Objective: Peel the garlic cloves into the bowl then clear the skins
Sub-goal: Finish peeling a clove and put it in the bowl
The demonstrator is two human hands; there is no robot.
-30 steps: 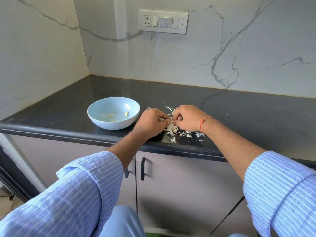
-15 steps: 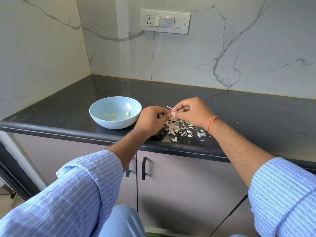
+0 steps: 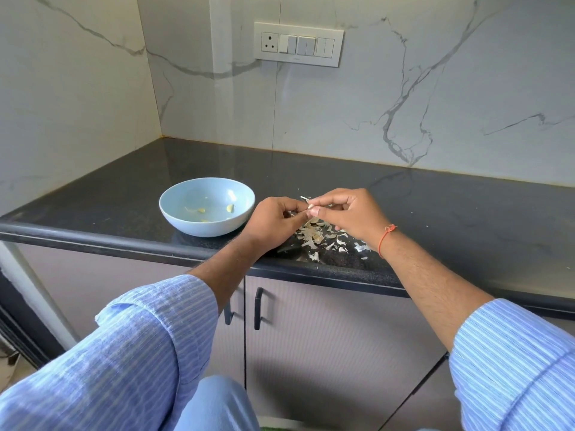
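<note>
A pale blue bowl [image 3: 174, 209] sits on the black counter and holds a few peeled garlic cloves [image 3: 229, 208]. To its right, my left hand [image 3: 275, 223] and my right hand [image 3: 351, 214] meet just above the counter and both pinch one small garlic clove [image 3: 310, 206] between fingertips and thumbs, a strip of skin sticking up from it. Under the hands lies a loose pile of papery garlic skins [image 3: 314, 236], partly hidden by my right wrist.
The black counter [image 3: 451, 219] runs to marble walls at the back and left. Its front edge lies close below the skins. Cabinet doors with dark handles [image 3: 257, 307] are underneath. A switch panel [image 3: 298, 44] is on the back wall.
Both hands have lifted off the skin pile, from resting on the counter to holding the clove a little above it. More of the skins now show beneath them.
</note>
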